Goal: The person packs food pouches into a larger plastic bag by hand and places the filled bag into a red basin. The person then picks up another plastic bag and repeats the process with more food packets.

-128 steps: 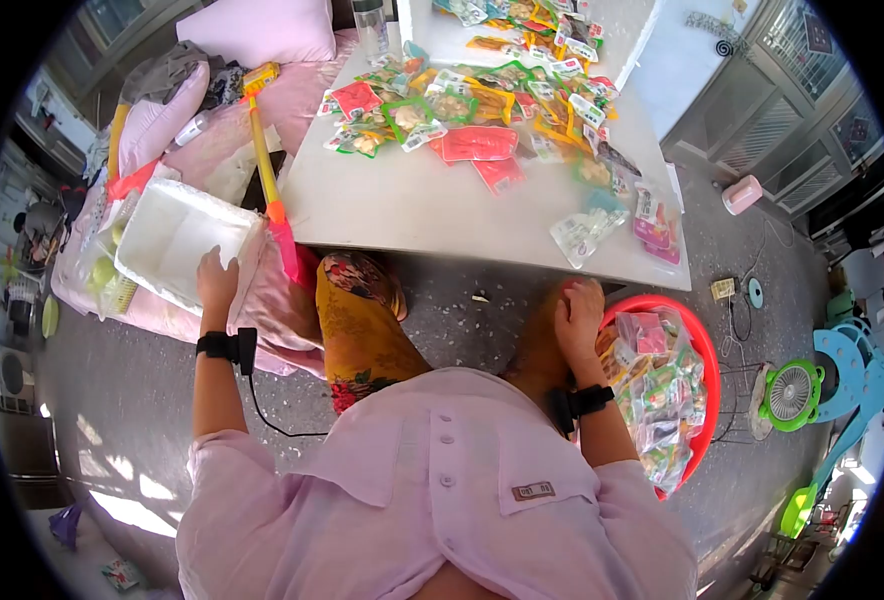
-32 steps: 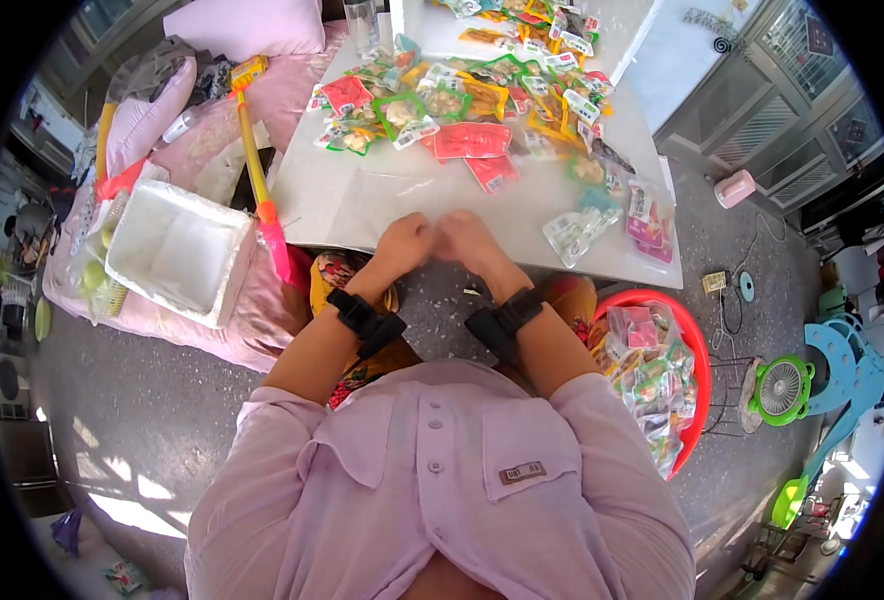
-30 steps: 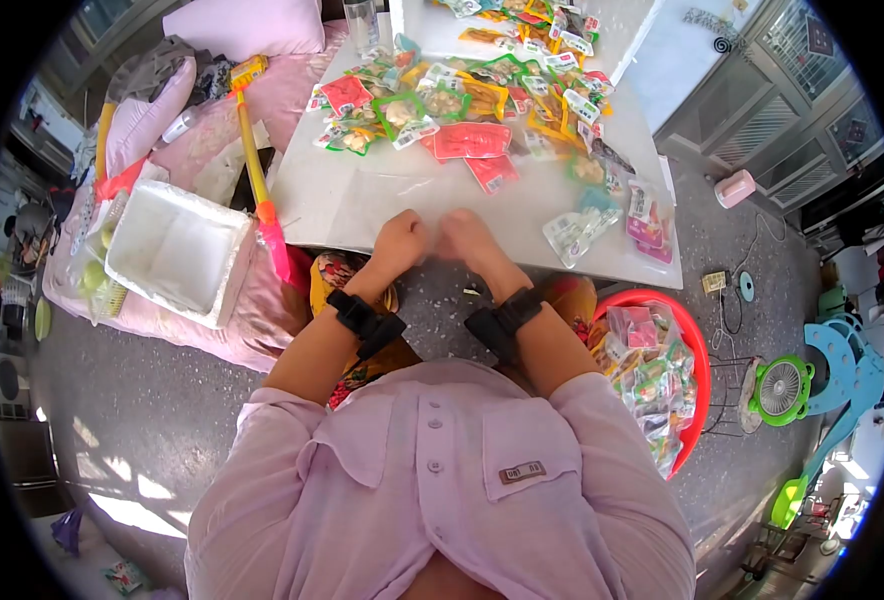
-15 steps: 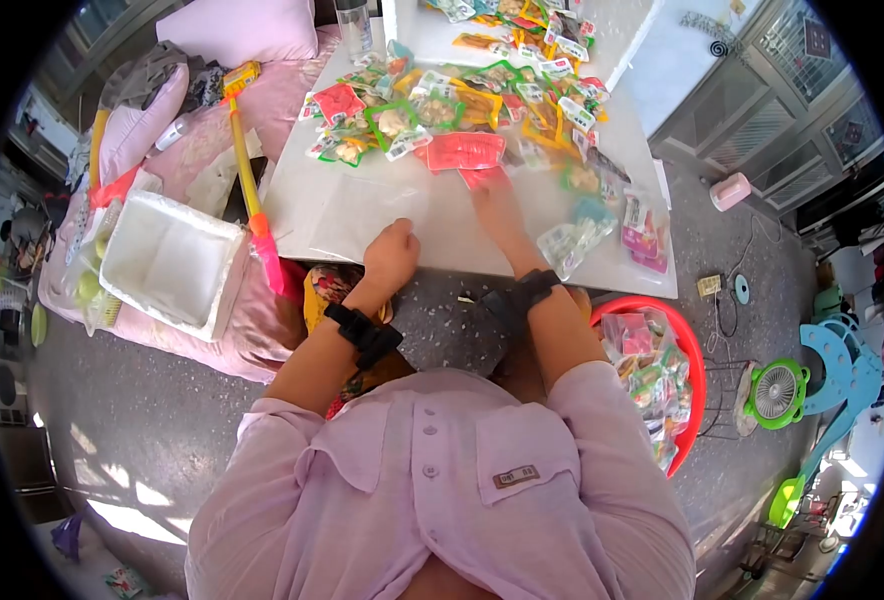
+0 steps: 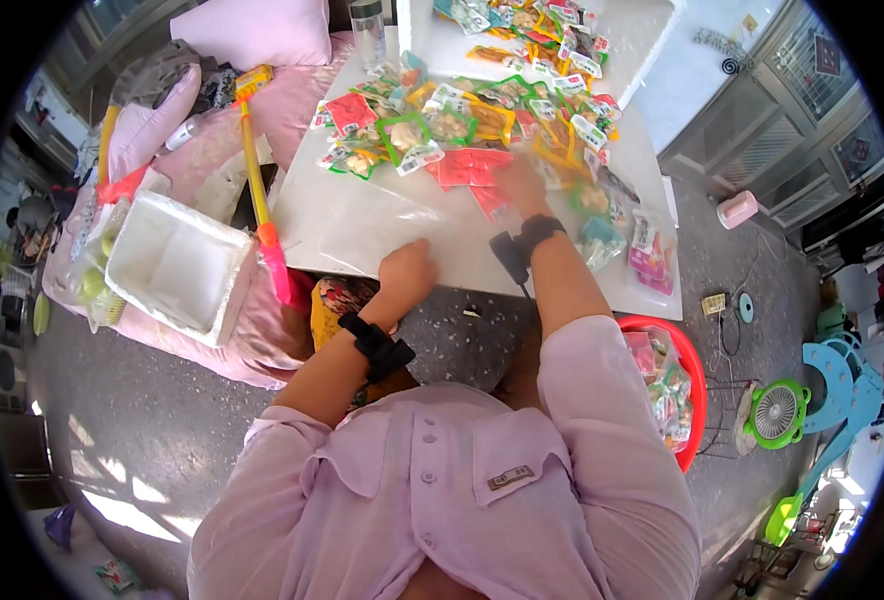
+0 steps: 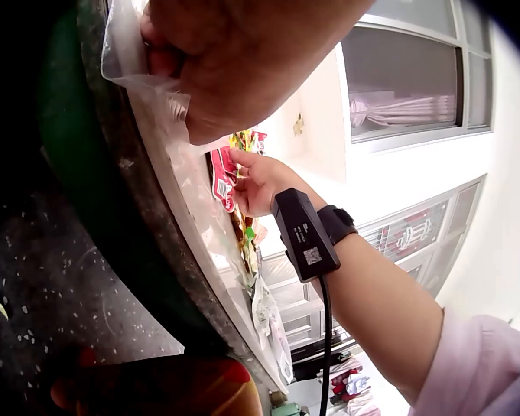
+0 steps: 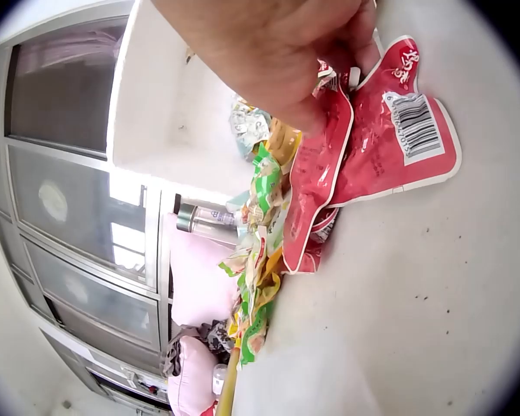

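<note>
On the white table (image 5: 472,258), the right hand (image 5: 524,186) pinches the upper red packet (image 7: 319,172), its long axis running crosswise, over a lower red packet (image 7: 377,156) whose barcoded end (image 7: 416,128) points toward the person (image 5: 432,490), printed characters (image 7: 406,64) unreadable, while the left hand (image 5: 409,272) grips a clear plastic bag (image 6: 123,48).

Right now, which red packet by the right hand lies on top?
The crosswise red packet at the right hand; it overlaps the barcoded packet, which lies partly covered.

Head view: high, facing forward-down. Wrist views: close, tipped sideways, both catching red packets (image 7: 368,156).
</note>
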Tool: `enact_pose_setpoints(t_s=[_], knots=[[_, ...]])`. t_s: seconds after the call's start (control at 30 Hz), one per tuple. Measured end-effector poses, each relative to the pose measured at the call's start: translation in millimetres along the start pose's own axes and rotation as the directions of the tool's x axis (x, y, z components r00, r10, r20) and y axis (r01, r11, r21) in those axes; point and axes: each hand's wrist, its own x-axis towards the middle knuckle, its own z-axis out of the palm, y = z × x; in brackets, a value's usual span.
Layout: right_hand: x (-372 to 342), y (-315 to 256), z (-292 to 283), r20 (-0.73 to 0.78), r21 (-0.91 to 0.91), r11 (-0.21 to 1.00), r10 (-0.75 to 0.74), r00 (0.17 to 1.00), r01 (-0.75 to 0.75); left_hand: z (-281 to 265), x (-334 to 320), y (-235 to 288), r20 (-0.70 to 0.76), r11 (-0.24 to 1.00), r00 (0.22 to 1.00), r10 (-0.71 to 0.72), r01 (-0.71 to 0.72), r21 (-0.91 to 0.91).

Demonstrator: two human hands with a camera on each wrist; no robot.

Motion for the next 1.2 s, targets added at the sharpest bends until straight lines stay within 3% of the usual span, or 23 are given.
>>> enact_pose_setpoints(t_s=[0.1,0.23,0.4,0.47,0.53,0.67,0.73,0.8,0.9,1.0,1.1,1.2], knots=[[6,-2,3,0.070,0.041,0.999,0.013,0.997,-0.016,1,-1,0,-0.031,1.000,0.999,0.018,-0.018,-0.013],[34,25,33,0.088,0.265,0.964,-0.008,0.996,-0.015,0,-2,1,-0.044,0.999,0.998,0.046,-0.046,0.009],[34,36,25,-0.062,0.395,0.907,-0.130,0.990,0.144,1,-2,-1,-0.066,0.997,0.995,0.076,-0.074,0.022],[16,33,5,-0.113,0.457,0.835,-0.287,0.951,0.306,0,-2,0,-0.060,0.997,0.995,0.077,-0.075,0.025],[1,42,-3,-0.088,0.578,0.738,-0.367,0.926,0.347,-1,-2,1,-0.054,0.997,0.996,0.076,-0.075,0.023],[-28,62,-2,-0.036,0.808,0.540,-0.354,0.934,0.235,1,-1,-1,-0.052,0.997,0.996,0.073,-0.071,0.023],[-53,63,-6,0.013,0.894,0.438,-0.231,0.973,0.092,2,-2,-1,-0.044,0.998,0.997,0.065,-0.064,0.023],[-78,59,-21,0.185,0.949,0.268,-0.053,0.981,-0.165,-1,-1,2,-0.036,0.999,0.998,0.049,-0.048,0.017],[-120,64,-38,0.195,0.901,0.406,-0.070,0.978,-0.151,-5,0,5,0.035,1.000,0.999,-0.013,0.014,-0.005],[-146,69,-36,0.289,0.905,0.357,-0.121,0.950,-0.230,-6,0,6,0.033,1.000,0.999,-0.019,0.019,-0.001],[-157,64,-40,0.349,0.853,0.450,-0.115,0.930,-0.264,-12,-3,12,0.050,0.999,0.999,-0.022,0.024,-0.033],[-151,67,-31,0.379,0.846,0.443,-0.104,0.920,-0.298,-9,-4,10,0.038,0.997,0.999,-0.012,0.015,-0.072]])
